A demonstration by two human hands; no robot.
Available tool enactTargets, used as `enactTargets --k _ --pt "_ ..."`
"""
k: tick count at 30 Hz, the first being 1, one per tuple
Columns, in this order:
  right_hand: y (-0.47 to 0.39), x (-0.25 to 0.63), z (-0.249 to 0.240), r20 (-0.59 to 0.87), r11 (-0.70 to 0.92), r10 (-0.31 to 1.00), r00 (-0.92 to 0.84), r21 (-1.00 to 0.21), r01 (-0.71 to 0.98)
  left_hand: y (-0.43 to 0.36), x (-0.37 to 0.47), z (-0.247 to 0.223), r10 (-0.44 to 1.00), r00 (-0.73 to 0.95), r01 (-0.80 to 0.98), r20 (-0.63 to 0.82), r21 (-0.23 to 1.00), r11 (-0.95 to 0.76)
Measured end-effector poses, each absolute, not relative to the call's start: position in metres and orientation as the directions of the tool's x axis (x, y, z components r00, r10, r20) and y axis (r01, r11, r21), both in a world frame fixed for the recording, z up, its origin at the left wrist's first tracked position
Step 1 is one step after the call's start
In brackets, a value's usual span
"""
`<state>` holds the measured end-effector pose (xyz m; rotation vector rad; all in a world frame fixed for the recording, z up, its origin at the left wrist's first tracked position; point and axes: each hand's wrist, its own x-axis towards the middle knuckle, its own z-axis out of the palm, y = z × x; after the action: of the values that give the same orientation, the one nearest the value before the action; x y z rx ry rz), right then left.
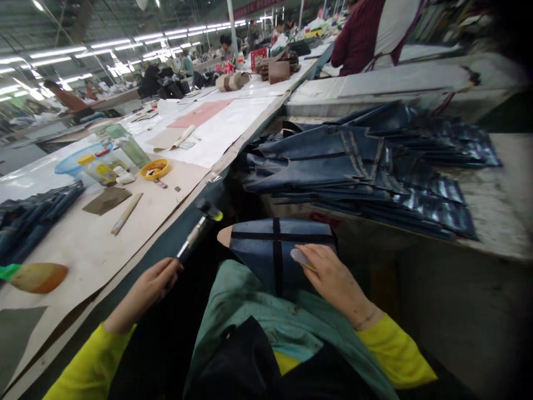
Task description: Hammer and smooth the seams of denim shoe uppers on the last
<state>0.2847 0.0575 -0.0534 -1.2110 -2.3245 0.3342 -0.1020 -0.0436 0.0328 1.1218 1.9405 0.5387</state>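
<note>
Blue piece (pixel 266 253) just off the middle of the view toward 6 o'clock, above the lap, long side running 9 to 3, crossed by two black bands (pixel 277 255), with a rounded tan end (pixel 225 236) showing at its 9 o'clock tip. Right hand (pixel 335 280) at 5 o'clock: over the blue piece, fingers closed round a pale blunt tool (pixel 298 257); firm contact with the surface, cannot tell. Left hand (pixel 155 283) at 8 o'clock: wrapped round the handle of a hammer (pixel 195 233), dark head toward 1 o'clock, apart from the blue piece. On technique, judged only: steady the blue piece against the green apron (pixel 237 289) at 6 o'clock; rub along each band with even, light pressure, working outward from the crossing; keep hammer taps flat and soft, to avoid marking the smooth face. Farther out: stacked blue panels (pixel 312 144) between 2 and 3; yellow dish (pixel 168 166) and wooden-handled tool (pixel 126 214) on the workbench (pixel 250 116) near 9; orange bottle (pixel 41 278) past 8. Writing: banner (pixel 254 9) at 12 o'clock, too small to read; red marking (pixel 327 216) below the panels, blurred; no brand legible.
</note>
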Motion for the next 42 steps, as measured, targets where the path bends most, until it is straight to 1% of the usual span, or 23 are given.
enactTargets --k 2,3,6,8,11,16,20,24,25,29,31,33,34,37,38,42 --pt "0.057 0.284 -0.054 0.309 0.572 0.820 -0.481 -0.423 0.703 -0.047 -0.079 0.026 0.852 -0.192 0.497 -0.487 0.700 0.513" --pt "0.056 0.284 -0.054 0.306 0.573 0.819 -0.485 -0.421 0.703 -0.048 -0.071 0.022 0.865 -0.178 0.505 -0.469 0.711 0.490" --pt "0.055 0.284 -0.052 0.303 0.572 0.820 -0.486 -0.420 0.704 -0.046 -0.061 0.012 0.925 -0.182 0.588 -0.333 0.717 0.374" --pt "0.055 0.283 -0.052 0.308 0.564 0.826 -0.473 -0.422 0.710 -0.045 -0.059 0.008 0.941 -0.158 0.681 -0.300 0.657 0.324" --pt "0.055 0.282 -0.052 0.302 0.553 0.833 -0.463 -0.426 0.716 -0.043 -0.058 0.009 0.937 -0.106 0.769 -0.332 0.571 0.289" --pt "0.055 0.282 -0.053 0.302 0.542 0.840 -0.450 -0.441 0.715 -0.046 -0.058 0.015 0.956 -0.158 0.751 -0.247 0.599 0.279" --pt "0.056 0.283 -0.053 0.323 0.546 0.838 -0.440 -0.470 0.694 -0.048 -0.062 0.012 0.936 -0.130 0.774 -0.328 0.557 0.302" --pt "0.056 0.285 -0.055 0.319 0.541 0.841 -0.437 -0.473 0.695 -0.049 -0.062 0.012 0.946 -0.218 0.755 -0.239 0.573 0.318" --pt "0.056 0.286 -0.055 0.316 0.538 0.843 -0.436 -0.474 0.697 -0.049 -0.061 0.013 0.949 -0.210 0.771 -0.236 0.557 0.309" --pt "0.056 0.287 -0.057 0.296 0.534 0.845 -0.445 -0.480 0.696 -0.047 -0.057 0.018 0.932 -0.123 0.840 -0.341 0.465 0.281" --pt "0.057 0.287 -0.057 0.292 0.533 0.846 -0.446 -0.480 0.697 -0.046 -0.057 0.020 0.941 -0.164 0.843 -0.296 0.454 0.290" --pt "0.057 0.288 -0.056 0.296 0.533 0.846 -0.443 -0.479 0.697 -0.045 -0.056 0.021 0.949 -0.194 0.842 -0.247 0.454 0.290" --pt "0.056 0.288 -0.056 0.301 0.534 0.846 -0.441 -0.480 0.696 -0.044 -0.056 0.021 0.949 -0.184 0.843 -0.255 0.455 0.286" --pt "0.056 0.288 -0.057 0.310 0.534 0.845 -0.435 -0.484 0.693 -0.043 -0.055 0.019 0.933 -0.118 0.840 -0.340 0.466 0.276" --pt "0.056 0.288 -0.057 0.310 0.533 0.846 -0.434 -0.484 0.694 -0.044 -0.056 0.018 0.932 -0.118 0.832 -0.342 0.479 0.281" --pt "0.056 0.289 -0.057 0.308 0.533 0.846 -0.435 -0.474 0.701 -0.047 -0.060 0.015 0.947 -0.191 0.787 -0.259 0.536 0.305"
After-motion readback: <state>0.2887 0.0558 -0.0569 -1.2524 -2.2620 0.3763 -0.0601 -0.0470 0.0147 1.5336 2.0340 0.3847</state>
